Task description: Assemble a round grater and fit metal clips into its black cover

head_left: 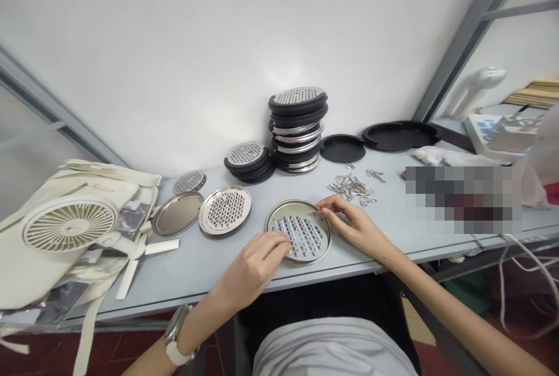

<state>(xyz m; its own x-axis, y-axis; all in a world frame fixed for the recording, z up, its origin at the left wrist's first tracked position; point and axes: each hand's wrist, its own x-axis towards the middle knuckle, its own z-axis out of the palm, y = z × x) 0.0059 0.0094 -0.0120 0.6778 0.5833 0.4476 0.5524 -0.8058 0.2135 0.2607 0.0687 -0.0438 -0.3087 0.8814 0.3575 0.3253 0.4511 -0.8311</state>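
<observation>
In front of me on the table lies a shallow round metal dish with a grater plate inside it, its raised slots facing up. My left hand, wearing a watch, is closed at the plate's left edge with fingertips pinched on it. Across from it, my right hand is closed, thumb and index finger pinching the dish's upper right rim. Beyond the right hand lies a loose pile of small metal clips. To the left rest another round grater and a plain metal disc.
A tall stack of black and silver round pieces stands by the wall, beside a shorter stack. Black trays lie right of it. A white fan sits on cream fabric at left. The table's front edge runs close to me.
</observation>
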